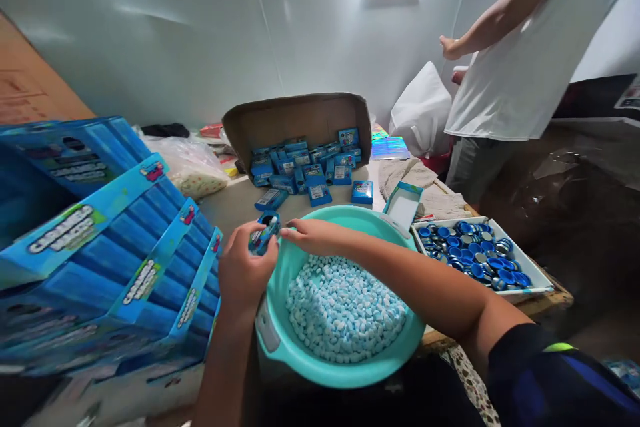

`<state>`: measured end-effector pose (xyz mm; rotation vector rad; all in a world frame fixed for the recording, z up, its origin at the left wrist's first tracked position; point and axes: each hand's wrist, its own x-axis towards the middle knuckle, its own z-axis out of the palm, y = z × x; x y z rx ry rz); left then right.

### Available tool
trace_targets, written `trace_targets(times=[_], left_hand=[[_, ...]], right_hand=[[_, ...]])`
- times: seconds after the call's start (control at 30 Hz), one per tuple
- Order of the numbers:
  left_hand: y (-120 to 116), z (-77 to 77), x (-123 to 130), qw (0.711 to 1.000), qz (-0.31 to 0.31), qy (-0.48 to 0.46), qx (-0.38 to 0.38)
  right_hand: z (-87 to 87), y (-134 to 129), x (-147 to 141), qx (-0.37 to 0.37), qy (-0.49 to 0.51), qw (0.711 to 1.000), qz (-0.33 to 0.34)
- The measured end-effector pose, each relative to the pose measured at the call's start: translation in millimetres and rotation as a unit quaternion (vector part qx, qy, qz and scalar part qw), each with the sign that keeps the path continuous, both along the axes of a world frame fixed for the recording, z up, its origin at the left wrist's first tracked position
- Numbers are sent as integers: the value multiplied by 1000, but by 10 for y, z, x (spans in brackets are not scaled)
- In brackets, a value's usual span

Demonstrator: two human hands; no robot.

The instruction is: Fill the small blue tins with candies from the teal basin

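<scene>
Blue candy container (259, 240) is sitting in the left hand (245, 260), above the left rim of a turquoise basin (345, 379). Left fingers are curling round its sides, closed on it. Right hand (313, 235) is crossing the basin, thumb and fingertips nearly together at the container's edge; can't tell whether they're gripping anything. Progress, my read: this unit is midway. Its round mouth is showing dark and uncapped, a whitish piece is sitting at the opening, fill level isn't showing. Display boxes (90, 227) at left are holding rows of blue packs, so those are looking done. Plenty is remaining: more blue containers (315, 173) are lying jumbled in and before a tipped carton (295, 113) on the desk (215, 203), candies (350, 310) are covering most of the basin floor, loose caps (465, 253) are heaping in a white tray (541, 281). Can't tell which of the jumbled ones are filled. Materials: basin is looking like smooth plastic, round with a grey handle insert; candies are small, rounded, pale blue and white; caps are shallow discs, blue cups and metallic-looking faces mixed; containers are flat, glossy, boxy; carton is dull brown cardboard.
</scene>
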<state>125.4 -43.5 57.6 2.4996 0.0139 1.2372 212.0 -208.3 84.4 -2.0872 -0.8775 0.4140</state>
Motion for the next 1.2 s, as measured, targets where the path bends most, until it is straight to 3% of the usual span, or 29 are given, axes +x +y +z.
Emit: trace_targets(times=[0.1, 0.37, 0.57, 0.73, 0.87, 1.03, 1.2], left_hand=[[-24, 23, -39, 995, 79, 22, -60], [3, 84, -161, 971, 153, 133, -123], [10, 58, -166, 951, 143, 247, -117], [69, 41, -169, 947, 138, 269, -106], [123, 16, -191, 955, 129, 239, -122], [176, -40, -177, 979, 56, 70, -184], [233, -98, -120, 975, 14, -38, -220]], right_hand=[[-20, -73, -12, -58, -35, 998, 11], [-79, -140, 30, -123, -82, 988, 40], [-97, -98, 5, -165, -102, 980, 52], [-41, -146, -43, -199, -92, 973, 74], [-4, -205, -62, -228, -80, 966, 92], [-3, -246, -71, -256, -68, 958, 113], [-30, -265, -72, -249, -45, 959, 125]])
